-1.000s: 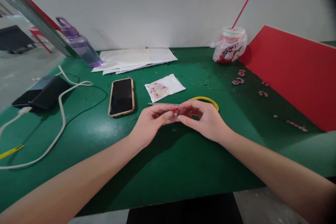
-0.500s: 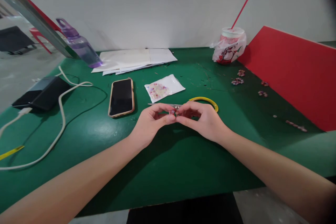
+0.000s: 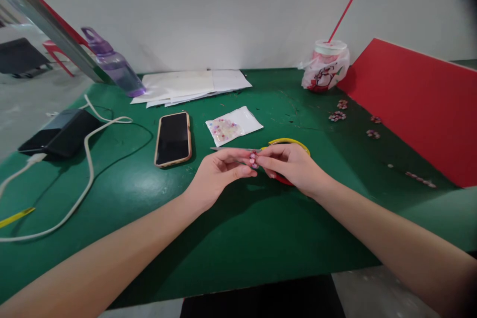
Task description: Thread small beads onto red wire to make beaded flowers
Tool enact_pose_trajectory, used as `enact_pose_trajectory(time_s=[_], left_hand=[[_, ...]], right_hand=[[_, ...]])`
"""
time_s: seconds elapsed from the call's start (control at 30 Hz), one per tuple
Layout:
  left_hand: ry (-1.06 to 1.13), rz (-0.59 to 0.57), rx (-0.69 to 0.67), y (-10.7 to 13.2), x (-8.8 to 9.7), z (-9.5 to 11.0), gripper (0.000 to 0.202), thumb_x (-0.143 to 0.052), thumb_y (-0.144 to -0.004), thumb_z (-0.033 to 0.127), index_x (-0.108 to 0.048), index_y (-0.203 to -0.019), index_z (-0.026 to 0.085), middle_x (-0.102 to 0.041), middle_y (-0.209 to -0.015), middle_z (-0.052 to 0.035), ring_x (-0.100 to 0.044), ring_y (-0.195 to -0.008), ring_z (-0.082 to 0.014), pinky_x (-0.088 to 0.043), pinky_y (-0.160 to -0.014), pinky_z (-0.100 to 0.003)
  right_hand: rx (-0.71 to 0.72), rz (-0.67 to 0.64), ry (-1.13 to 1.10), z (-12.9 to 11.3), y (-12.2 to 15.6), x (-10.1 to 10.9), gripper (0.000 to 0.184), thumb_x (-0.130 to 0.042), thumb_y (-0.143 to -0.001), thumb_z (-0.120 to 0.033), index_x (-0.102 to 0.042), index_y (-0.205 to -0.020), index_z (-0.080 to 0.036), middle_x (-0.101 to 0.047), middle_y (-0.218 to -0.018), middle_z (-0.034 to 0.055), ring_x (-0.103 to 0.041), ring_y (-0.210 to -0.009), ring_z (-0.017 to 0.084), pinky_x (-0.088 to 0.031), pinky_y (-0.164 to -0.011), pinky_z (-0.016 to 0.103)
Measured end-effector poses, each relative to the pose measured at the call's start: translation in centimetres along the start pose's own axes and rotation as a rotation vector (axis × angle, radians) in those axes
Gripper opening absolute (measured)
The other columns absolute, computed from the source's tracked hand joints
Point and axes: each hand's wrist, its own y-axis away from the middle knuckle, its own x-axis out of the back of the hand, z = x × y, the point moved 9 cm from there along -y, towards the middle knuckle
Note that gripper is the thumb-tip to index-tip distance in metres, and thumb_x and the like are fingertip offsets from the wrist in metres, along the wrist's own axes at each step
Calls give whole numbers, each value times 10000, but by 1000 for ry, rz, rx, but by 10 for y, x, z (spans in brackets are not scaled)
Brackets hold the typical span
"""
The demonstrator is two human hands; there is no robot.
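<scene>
Green bench (image 3: 238, 228): left hand (image 3: 218, 173) and right hand (image 3: 294, 164) both pinching one tiny pink bead cluster (image 3: 253, 159).

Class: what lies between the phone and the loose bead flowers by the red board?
A clear packet of beads, flat on the green table, seen in the head view.

Bright even light, soft shadows, dark warped corners.
</scene>
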Motion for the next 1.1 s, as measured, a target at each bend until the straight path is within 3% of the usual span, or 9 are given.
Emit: enact_pose_trajectory(time_s=[0.27, 0.43, 0.6, 0.73, 0.83, 0.97, 1.1], left_hand=[[6, 20, 23, 1, 4, -4, 132, -703, -748, 133, -664, -869, 167, -692, -825, -11, -668, -698, -120, -586, -668, -243], [-47, 56, 10, 1, 6, -1, 250, -704, -745, 155, -652, -987, 184, -686, -935, -33, -666, -771, -145, -587, -694, -276], [-201, 62, -30, 2, 3, 8, 273, -722, -717, 170, -650, -980, 162, -689, -973, -54, -671, -725, -154, -578, -734, -323], [-252, 121, -36, 3, 8, 11, 258, -715, -727, 196, -637, -967, 143, -693, -885, -46, -669, -742, -158, -572, -729, -308], [-259, 147, -38, 3, 11, 12, 253, -717, -725, 201, -625, -953, 143, -692, -876, -40, -666, -722, -147, -566, -732, -299], [-265, 111, -25, 3, 8, 10, 261, -724, -715, 189, -622, -952, 147, -691, -880, -36, -666, -723, -139, -560, -740, -288], [-275, 81, -18, 3, 5, 9, 246, -729, -702, 176, -626, -924, 150, -677, -856, -24, -652, -692, -123, -556, -709, -268]], right_hand=[[-13, 29, -28, 1, 1, 1, 256, -695, -725, -388, -622, -716, -143, -483, -516, -50, -371, -459, 48, -253, -433, 209], [14, 58, -35, 1, 0, 4, 269, -707, -707, -392, -609, -692, -142, -477, -508, -51, -351, -449, 45, -222, -419, 207], [69, 59, 14, -3, 0, 4, 257, -710, -700, -390, -632, -716, -146, -498, -539, -41, -387, -462, 52, -276, -425, 206], [121, 61, 93, -7, 3, 2, 281, -592, -809, -425, -660, -880, -162, -575, -632, -10, -444, -477, 60, -339, -437, 205], [135, 79, 153, -8, 4, 2, 310, -590, -807, -436, -659, -959, -175, -623, -707, 15, -505, -525, 83, -393, -464, 216], [107, 54, 177, -5, 4, -2, 281, -639, -764, -415, -666, -897, -169, -655, -775, 34, -557, -575, 107, -461, -528, 245], [72, 40, 164, -2, 3, -4, 215, -641, -760, -374, -661, -819, -167, -645, -707, 20, -553, -536, 103, -459, -506, 243]])
